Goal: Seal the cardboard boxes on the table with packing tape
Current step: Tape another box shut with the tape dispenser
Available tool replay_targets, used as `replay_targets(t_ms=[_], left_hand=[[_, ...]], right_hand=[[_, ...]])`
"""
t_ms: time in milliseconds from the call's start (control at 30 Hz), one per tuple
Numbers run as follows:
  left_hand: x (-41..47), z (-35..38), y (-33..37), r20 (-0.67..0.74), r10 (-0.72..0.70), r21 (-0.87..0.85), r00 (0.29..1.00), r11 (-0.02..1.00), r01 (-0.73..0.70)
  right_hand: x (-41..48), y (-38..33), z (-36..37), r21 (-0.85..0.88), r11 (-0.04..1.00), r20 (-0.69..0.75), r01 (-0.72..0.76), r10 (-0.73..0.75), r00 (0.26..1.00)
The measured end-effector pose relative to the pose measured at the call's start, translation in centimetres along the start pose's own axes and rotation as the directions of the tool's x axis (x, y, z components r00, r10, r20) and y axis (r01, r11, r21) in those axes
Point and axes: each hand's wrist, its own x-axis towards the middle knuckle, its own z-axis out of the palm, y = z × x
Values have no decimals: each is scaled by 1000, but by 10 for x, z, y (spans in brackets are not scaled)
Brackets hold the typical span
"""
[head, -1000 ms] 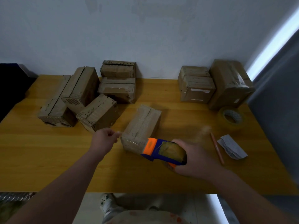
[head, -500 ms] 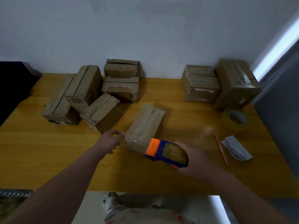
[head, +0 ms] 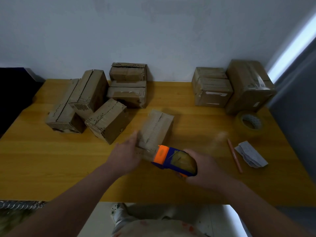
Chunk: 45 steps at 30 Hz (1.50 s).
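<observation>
Cardboard box, flaps closed, meets tape dispenser; left hand apparently touches it.

Table: yellow-brown wood, its far edge against the wall.
Left boxes: three cardboard boxes were crowded together, touching.
Back middle: a torn box lay near the wall, with a second box behind or on it; which was unclear.
Centre box: lay alone, seam upward.
Right back: a smaller box stood just beside a larger taped box.
Tape roll: lay flat in front of the larger taped box.
Pen, folded paper: lay side by side near the right edge.
</observation>
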Motion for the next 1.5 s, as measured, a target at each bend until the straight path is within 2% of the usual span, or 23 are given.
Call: replay_targets(t_ms=[33, 67, 133, 200, 467, 667, 833, 1033, 1100, 1233, 1367, 1500], left_hand=[[-1, 1, 4, -10, 77, 188, 997, 979, -74], [-2, 2, 7, 5, 162, 301, 987, 941, -156], [-3, 7, 12, 87, 270, 358, 959, 890, -283], [-1, 11, 8, 139, 304, 367, 943, 868, -334], [4, 13, 7, 129, 271, 364, 954, 882, -299], [4, 18, 7, 88, 279, 385, 956, 876, -291], [4, 21, 8, 37, 283, 384, 958, 881, -276], [7, 23, 9, 6, 283, 396, 959, 880, -262], [8, 23, 9, 4, 284, 400, 959, 879, -261], [8, 21, 11, 12, 277, 409, 961, 875, -258], [6, 17, 13, 20, 281, 415, 959, 871, -264], [8, 13, 13, 15, 287, 429, 958, 864, -265]], right_hand=[[0, -1, 0, -1, 1000, 6, -7, 7, 1000], [0, -1, 0, 2, 1000, 13, -10, 9, 1000], [0, -2, 0, 2, 1000, 17, -5, 5, 1000], [0, -3, -1, 5, 1000, 20, -5, 5, 1000], [-21, -20, -42, 88, 996, 58, -29, 24, 998], [-40, -20, -60, 6, 995, 139, -104, 102, 985], [-11, -28, -39, -149, 978, 162, -143, 167, 973], [17, -48, -34, -185, 970, 197, -159, 195, 961], [21, -50, -37, -174, 965, 216, -197, 232, 948], [30, -44, -42, -49, 960, 299, -275, 277, 913], [39, -40, -37, -56, 942, 352, -330, 328, 877], [41, -35, -39, -53, 941, 346, -334, 331, 878]])
